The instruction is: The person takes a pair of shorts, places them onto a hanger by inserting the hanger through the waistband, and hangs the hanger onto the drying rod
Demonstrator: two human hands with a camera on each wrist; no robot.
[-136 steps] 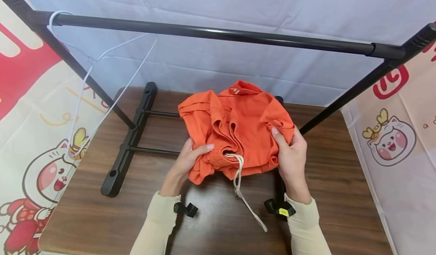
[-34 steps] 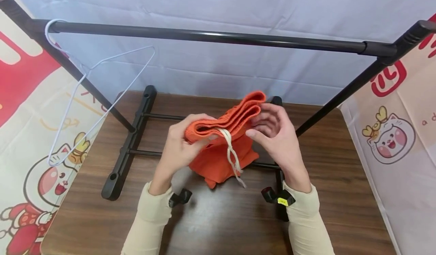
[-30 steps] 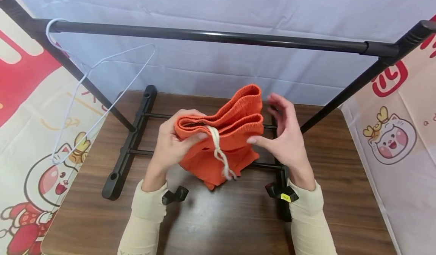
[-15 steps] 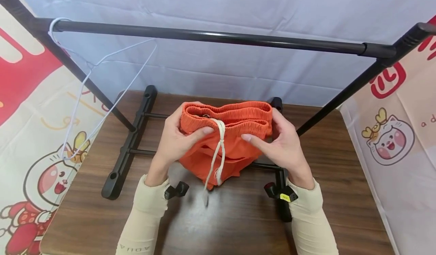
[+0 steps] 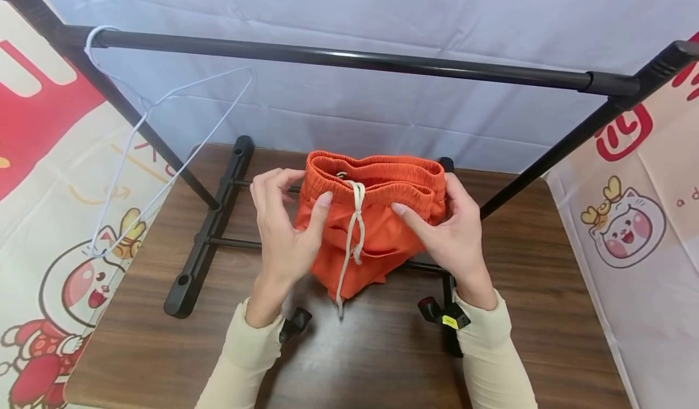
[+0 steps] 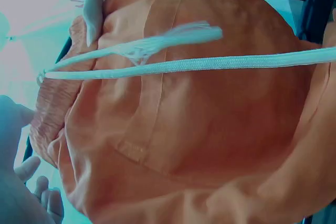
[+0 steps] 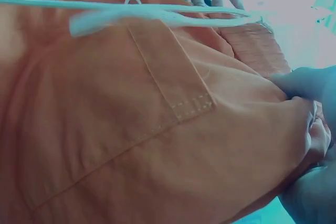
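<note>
Orange garment (image 5: 393, 233): soft woven cloth, loose folds, tapering downward; ribbed, gathered waistband (image 5: 398, 195) bunched into layered loops, stitched seam lines in wrist views. Cream braided drawstring (image 5: 358, 206) knotted at front, ends dangling, one frayed. Garment sits between the hands, over wood-grain worktop (image 5: 371, 360), below smooth black tubular rail (image 5: 349, 56). Thin white triangular hanger (image 5: 146, 113) hooked near rail's left end. Left hand (image 5: 286, 233): thumb and fingers spread apart at waistband's left end, contact can't tell. Right hand (image 5: 459, 230): clamped on garment's right end, thumb in front, fingers behind.
</note>
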